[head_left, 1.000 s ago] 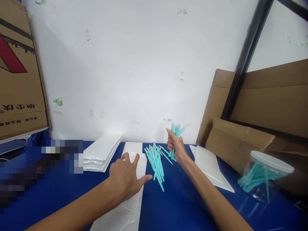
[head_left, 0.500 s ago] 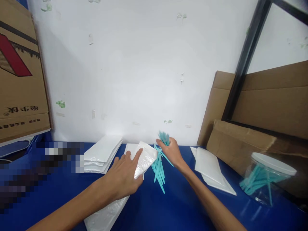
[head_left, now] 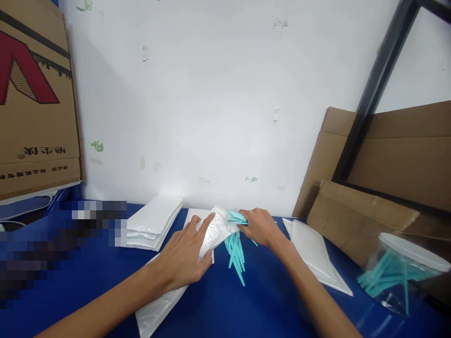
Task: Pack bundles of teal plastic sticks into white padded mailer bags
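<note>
My left hand is closed around a white padded envelope, whose far end points up and right while its long body runs down under my forearm. My right hand grips a bundle of thin teal plastic sticks. The bundle lies nearly level, its left ends at the envelope's upper right end; whether they are inside it I cannot tell. Below, a loose heap of teal sticks rests on the blue table, partly hidden by the envelope and my right hand.
A stack of white padded envelopes stands at left, with more envelopes at right. A clear jar with a white lid holds teal sticks. Cardboard leans at right; a large carton stands at left. A white wall closes the back.
My right hand has tipped the bundle of sticks from upright to nearly level, bringing it against the envelope's end. My left hand keeps hold of the envelope. The camera view has shifted slightly.
</note>
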Tool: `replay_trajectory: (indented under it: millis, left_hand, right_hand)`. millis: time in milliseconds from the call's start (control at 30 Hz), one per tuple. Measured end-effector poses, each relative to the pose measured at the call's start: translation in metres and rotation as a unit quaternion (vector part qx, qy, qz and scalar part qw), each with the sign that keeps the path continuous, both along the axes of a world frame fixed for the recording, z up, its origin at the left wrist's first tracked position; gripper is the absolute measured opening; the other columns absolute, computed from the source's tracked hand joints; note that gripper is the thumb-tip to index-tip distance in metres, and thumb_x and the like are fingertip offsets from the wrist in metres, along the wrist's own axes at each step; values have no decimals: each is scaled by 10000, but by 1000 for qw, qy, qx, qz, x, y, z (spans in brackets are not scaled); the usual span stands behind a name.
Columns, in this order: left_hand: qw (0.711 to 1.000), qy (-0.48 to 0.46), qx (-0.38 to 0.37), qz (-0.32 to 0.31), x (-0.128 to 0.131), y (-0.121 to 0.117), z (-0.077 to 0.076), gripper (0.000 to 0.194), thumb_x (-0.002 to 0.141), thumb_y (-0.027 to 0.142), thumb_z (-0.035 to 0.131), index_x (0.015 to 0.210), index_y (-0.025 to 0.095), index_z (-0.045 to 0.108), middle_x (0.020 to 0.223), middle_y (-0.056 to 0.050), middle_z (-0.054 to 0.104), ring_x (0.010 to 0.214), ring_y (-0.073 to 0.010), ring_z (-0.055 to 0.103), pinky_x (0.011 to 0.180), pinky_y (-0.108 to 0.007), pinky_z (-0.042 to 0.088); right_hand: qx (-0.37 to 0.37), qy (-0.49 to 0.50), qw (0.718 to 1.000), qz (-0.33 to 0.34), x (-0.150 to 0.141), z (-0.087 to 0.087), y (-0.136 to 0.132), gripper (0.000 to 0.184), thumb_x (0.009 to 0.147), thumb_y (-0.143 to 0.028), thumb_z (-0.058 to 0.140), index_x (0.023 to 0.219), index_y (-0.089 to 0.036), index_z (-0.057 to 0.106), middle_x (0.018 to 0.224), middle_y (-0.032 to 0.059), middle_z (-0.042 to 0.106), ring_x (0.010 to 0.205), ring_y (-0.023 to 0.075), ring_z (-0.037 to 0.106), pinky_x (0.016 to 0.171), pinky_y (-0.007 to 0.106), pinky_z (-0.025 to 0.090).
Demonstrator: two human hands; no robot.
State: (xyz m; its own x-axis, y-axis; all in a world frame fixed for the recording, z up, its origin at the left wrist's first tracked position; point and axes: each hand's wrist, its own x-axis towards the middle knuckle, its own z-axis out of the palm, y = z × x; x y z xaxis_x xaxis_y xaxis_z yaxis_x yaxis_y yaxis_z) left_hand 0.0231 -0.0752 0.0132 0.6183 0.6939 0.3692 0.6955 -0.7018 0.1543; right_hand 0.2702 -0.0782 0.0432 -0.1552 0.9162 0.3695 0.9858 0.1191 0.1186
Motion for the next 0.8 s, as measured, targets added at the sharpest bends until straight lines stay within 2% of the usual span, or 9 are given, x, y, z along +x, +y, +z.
replay_trajectory:
  millis: [333,600,800]
  left_hand:
    - [999,14,15,-43,-2,-1,0,769,890,331,452,1565,300,86,1410,-164,412,936,-273,630,795,-429,515]
    - [998,11,-11,-65,-5,-5,4,782,894,325,447,1564,329,44,1421,-138,409,931,-266,642,806,-423,523]
    - [995,5,-29,-91,-6,-7,12,788,889,305,460,1551,354,34,1357,-111,442,937,-253,632,850,-436,517]
  right_hand:
    - [-33,-88,995,-15,4,0,1,103,906,-282,556,960,-221,619,890,83,731,825,244,685,644,280,327]
    - [-25,-105,994,-4,-5,-2,2,144,856,-139,559,961,-222,611,921,61,740,830,224,692,623,272,328]
    - [-9,-107,994,-9,3,-1,3,60,897,-215,562,935,-224,608,938,43,732,847,216,693,605,269,325]
